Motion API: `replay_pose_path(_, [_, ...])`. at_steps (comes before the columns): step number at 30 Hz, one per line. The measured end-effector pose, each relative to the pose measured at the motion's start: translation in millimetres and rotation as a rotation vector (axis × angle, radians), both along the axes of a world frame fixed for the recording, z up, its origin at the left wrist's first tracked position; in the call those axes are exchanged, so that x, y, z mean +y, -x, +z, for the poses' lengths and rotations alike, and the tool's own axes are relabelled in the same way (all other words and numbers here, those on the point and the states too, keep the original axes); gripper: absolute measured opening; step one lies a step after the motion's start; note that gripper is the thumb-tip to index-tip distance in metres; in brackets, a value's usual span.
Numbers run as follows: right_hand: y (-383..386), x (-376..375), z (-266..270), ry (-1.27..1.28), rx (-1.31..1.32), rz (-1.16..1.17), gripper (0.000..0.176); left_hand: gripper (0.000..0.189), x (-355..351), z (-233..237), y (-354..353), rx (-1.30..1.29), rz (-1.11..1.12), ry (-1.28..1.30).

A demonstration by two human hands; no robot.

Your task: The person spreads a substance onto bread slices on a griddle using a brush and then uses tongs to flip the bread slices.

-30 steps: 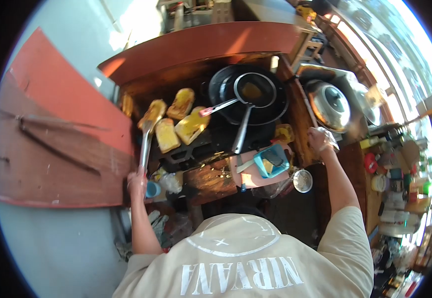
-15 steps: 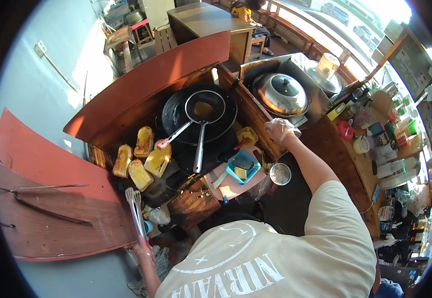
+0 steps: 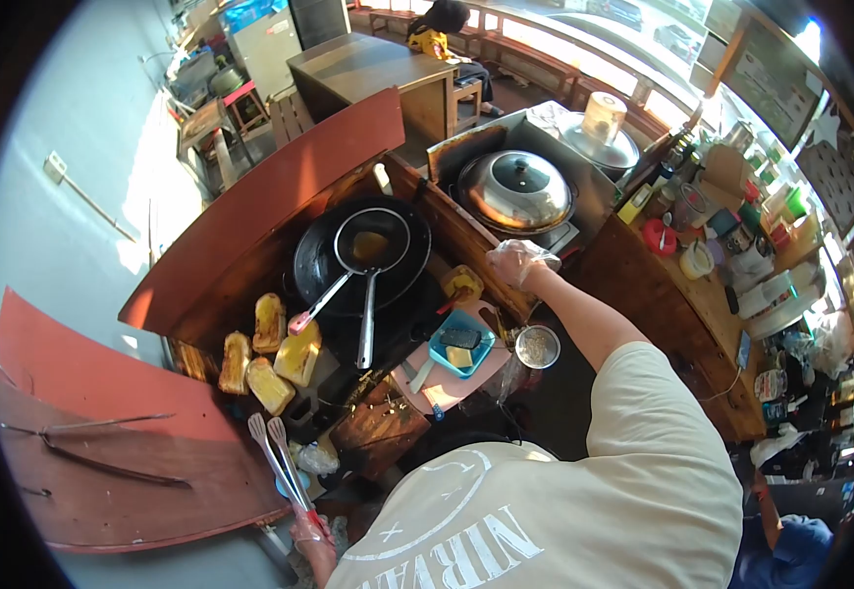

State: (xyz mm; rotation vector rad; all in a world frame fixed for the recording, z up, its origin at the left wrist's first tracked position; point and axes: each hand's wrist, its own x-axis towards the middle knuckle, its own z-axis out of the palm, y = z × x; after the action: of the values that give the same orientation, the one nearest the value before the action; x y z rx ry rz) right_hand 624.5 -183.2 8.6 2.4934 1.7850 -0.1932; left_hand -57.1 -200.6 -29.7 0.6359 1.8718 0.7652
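Observation:
My left hand [image 3: 314,537], in a clear plastic glove, is closed round the handle end of metal tongs [image 3: 288,469]. The tongs' jaws are spread a little and lie just below several slices of toasted bread [image 3: 270,385] at the griddle's left side. My right hand [image 3: 517,263], also gloved, is curled over the top of a wooden partition [image 3: 452,211]; whether its fingers hold something I cannot tell. Close below it are another piece of bread [image 3: 462,284] and a round tin of pale crumbs [image 3: 537,347]. A blue tray [image 3: 481,359] holds a yellow block and a dark scrubber-like block.
A black wok [image 3: 314,255] with a strainer [image 3: 400,241] across it stands behind the bread. Right of the partition is a domed steel lid [image 3: 515,191]. Jars and bottles crowd a wooden counter [image 3: 633,324]. One person sits at the back; another, in blue [image 3: 790,555], is at lower right.
The view has swung to the right, so most things sit further left. The tongs' jaws have spread wider apart. More of the person in blue shows. My right hand stays at the partition.

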Motion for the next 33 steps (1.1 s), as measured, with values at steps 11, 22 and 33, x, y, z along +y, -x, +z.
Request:
replay_pose_path(11, [-2, -3, 2, -0.040, 0.035, 0.037, 0.026, 0.048, 8, -3, -22, -0.039, 0.101, -0.093])
replay_pose_path(22, [-10, 0, -8, -0.019, 0.030, 0.094, 0.025, 0.046, 11, -9, -43, -0.023, 0.125, -0.161])
replay_pose_path(33, [-9, 0, -9, -0.024, 0.064, 0.008, 0.027, 0.043, 5, -14, -66, 0.028, 0.161, -0.134])
